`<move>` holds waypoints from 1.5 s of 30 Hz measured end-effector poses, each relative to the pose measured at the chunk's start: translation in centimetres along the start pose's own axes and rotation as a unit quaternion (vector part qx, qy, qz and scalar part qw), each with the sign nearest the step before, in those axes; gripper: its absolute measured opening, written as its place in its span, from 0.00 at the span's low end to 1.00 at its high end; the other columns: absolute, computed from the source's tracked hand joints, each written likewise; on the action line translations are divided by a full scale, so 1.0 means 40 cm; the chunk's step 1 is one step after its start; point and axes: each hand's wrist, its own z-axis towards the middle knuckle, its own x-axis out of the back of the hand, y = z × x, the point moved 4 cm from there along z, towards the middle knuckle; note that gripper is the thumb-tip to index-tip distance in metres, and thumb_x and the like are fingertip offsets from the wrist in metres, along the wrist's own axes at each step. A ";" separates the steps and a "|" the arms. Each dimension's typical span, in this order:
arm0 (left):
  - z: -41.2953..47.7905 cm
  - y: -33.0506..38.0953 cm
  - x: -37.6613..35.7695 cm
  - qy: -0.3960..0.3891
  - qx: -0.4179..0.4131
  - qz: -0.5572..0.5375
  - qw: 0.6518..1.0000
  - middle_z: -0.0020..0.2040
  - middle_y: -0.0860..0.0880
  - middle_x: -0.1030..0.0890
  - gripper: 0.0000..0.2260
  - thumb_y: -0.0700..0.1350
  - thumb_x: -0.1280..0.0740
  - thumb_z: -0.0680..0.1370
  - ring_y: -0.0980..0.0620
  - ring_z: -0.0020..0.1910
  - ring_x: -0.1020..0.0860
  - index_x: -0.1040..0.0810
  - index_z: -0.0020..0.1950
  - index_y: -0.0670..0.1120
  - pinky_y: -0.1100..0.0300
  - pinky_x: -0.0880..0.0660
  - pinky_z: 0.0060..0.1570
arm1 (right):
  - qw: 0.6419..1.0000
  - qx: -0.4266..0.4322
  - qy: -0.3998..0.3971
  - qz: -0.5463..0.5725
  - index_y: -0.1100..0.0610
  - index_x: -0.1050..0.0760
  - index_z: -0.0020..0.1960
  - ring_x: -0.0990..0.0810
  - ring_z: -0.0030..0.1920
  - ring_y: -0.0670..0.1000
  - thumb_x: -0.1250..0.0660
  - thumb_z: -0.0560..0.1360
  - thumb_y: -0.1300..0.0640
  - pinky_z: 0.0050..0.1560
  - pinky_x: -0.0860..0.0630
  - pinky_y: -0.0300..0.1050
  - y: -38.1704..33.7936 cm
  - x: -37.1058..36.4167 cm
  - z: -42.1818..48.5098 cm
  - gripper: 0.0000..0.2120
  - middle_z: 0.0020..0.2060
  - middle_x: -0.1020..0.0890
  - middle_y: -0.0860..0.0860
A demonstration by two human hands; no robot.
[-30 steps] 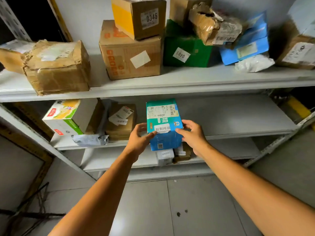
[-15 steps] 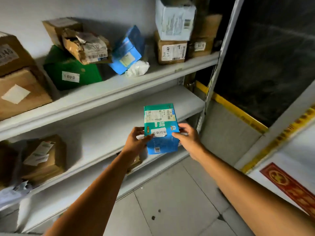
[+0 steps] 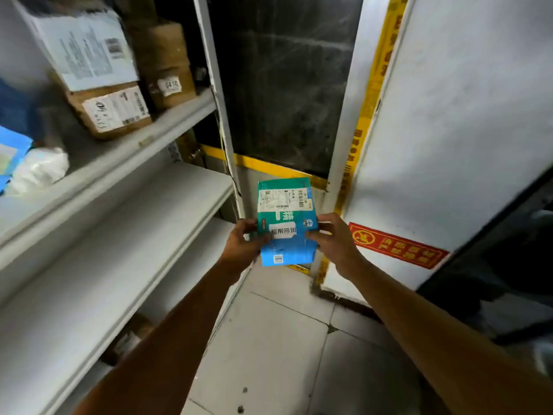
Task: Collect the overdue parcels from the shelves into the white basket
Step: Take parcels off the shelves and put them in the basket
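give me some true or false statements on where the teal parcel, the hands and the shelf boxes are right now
1. The left hand and the right hand both grip the teal parcel, one on each side edge. True.
2. The teal parcel lies on a shelf. False: it is held in the air past the end of the shelves, above the floor tiles.
3. On the upper shelf, a white box sits on top of a brown box. True.
4. The sign on the white panel right of the parcel is green. False: it is red with yellow marks.
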 end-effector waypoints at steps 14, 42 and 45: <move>-0.036 -0.044 -0.489 -0.330 -0.003 0.080 0.940 0.62 0.48 0.22 0.17 0.37 0.27 0.75 0.50 0.57 0.22 0.28 0.61 0.46 0.59 0.23 0.43 | 0.928 -0.084 0.353 0.085 0.54 0.28 0.54 0.16 0.50 0.50 0.27 0.73 0.63 0.41 0.18 0.45 0.140 0.369 -0.319 0.15 0.53 0.18 0.51; -0.382 -0.151 -1.683 -0.666 -0.022 0.231 0.709 0.57 0.50 0.19 0.15 0.41 0.25 0.74 0.52 0.52 0.17 0.26 0.53 0.57 0.53 0.18 0.45 | 0.695 -0.080 0.681 0.214 0.55 0.31 0.61 0.19 0.44 0.44 0.30 0.73 0.68 0.31 0.23 0.34 0.285 1.178 -0.732 0.20 0.50 0.21 0.49; -0.368 -0.167 -1.806 -0.691 -0.023 0.232 0.684 0.58 0.49 0.19 0.16 0.42 0.24 0.72 0.51 0.53 0.18 0.25 0.51 0.58 0.50 0.18 0.48 | 0.661 -0.089 0.715 0.210 0.56 0.30 0.62 0.18 0.44 0.44 0.30 0.73 0.69 0.34 0.22 0.38 0.302 1.252 -0.700 0.21 0.52 0.19 0.51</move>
